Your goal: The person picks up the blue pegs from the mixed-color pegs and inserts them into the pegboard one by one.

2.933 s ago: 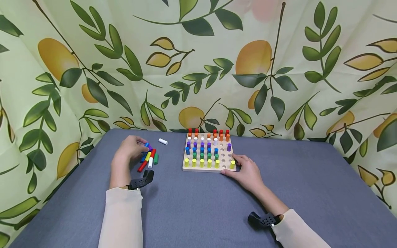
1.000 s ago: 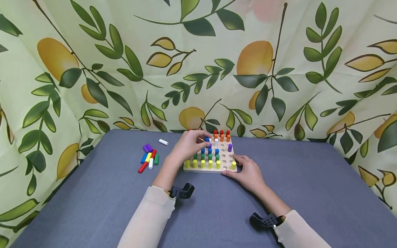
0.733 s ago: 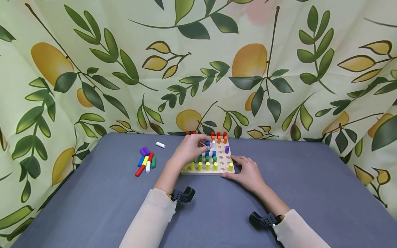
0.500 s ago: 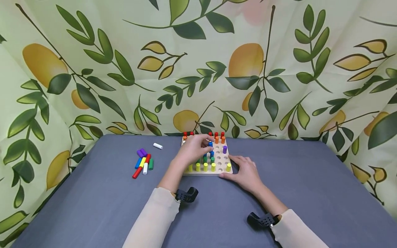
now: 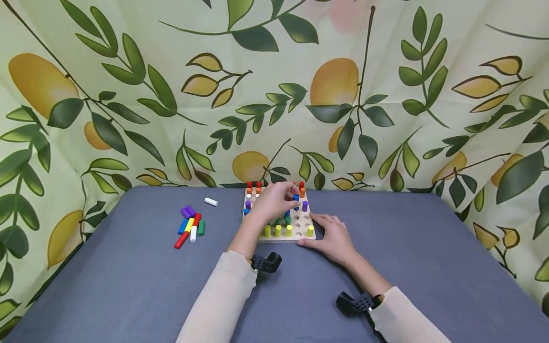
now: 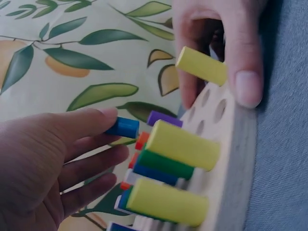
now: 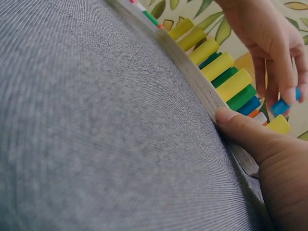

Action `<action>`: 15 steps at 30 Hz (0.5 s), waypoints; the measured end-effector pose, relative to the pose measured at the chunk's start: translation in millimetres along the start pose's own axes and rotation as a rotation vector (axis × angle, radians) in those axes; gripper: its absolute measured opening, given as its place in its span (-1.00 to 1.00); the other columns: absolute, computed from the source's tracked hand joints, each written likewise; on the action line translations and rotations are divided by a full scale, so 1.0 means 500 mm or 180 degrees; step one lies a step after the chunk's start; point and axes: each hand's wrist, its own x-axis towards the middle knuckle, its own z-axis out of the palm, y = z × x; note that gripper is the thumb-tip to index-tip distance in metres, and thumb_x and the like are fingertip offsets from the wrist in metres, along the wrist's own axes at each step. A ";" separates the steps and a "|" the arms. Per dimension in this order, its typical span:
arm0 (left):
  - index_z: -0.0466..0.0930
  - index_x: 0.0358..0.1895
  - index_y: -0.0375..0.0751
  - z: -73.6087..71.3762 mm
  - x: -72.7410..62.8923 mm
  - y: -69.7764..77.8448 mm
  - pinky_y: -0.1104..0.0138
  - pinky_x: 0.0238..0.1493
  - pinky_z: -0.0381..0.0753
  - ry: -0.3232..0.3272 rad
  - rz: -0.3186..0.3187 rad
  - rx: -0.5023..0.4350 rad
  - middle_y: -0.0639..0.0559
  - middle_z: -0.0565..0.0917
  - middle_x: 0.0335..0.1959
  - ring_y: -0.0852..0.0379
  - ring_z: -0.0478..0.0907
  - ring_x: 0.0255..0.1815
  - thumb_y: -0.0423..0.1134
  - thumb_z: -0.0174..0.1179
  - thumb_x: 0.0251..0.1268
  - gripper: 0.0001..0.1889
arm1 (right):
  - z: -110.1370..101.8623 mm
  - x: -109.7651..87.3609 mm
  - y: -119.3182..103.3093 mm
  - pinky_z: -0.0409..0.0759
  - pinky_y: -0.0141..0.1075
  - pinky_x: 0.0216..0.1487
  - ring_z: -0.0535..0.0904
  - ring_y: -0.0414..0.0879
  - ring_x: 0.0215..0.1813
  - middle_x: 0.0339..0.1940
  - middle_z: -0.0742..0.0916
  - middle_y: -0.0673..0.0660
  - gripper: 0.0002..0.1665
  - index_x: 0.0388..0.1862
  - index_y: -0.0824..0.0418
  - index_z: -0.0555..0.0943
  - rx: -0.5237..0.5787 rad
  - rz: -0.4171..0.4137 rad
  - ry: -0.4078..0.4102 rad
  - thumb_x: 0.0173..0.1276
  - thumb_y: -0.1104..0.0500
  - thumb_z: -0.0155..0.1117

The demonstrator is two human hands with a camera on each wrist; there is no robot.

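Note:
Between thumb and fingertips, my left hand pinches a blue peg above the right part of a wooden pegboard. The peg is tilted and clear of the board in the left wrist view. My right hand holds the board's near right corner, its thumb against the front edge and its fingers along the right side. Rows of coloured pegs stand in the board, with a lone yellow peg at the near right corner and a purple peg farther back. My left hand hides several pegs.
Left of the board, loose pegs lie in a cluster: two purple pegs, a blue, a yellow, a green peg, a white and red ones. One white peg lies apart behind them. A leaf-patterned curtain hangs behind the grey-blue table.
My left hand has left the loose cluster with a blue peg and come over the board, shifting rightward across it lately. My right hand keeps hold of the board's corner.

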 end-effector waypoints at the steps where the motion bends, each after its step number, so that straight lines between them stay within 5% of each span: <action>1: 0.67 0.01 -0.15 0.004 0.001 -0.001 0.17 0.10 0.66 -0.0022 -0.0003 0.0008 0.00 0.79 -0.14 0.11 0.71 -0.07 -0.22 0.36 0.32 -0.76 | 0.001 0.000 0.000 0.40 0.16 0.25 0.53 0.15 0.25 0.25 0.69 0.20 0.02 0.37 0.15 0.56 0.0005 0.0008 -0.0003 -0.02 -0.33 0.59; 15: 0.67 -0.06 -0.07 0.023 0.012 -0.026 0.18 0.09 0.67 -0.0028 -0.0048 -0.0046 0.01 0.79 -0.11 0.12 0.73 -0.04 -0.17 0.39 0.30 -0.80 | 0.003 -0.001 -0.002 0.42 0.16 0.27 0.52 0.16 0.26 0.27 0.68 0.19 0.03 0.39 0.15 0.54 -0.0072 0.0035 -0.0007 0.01 -0.34 0.57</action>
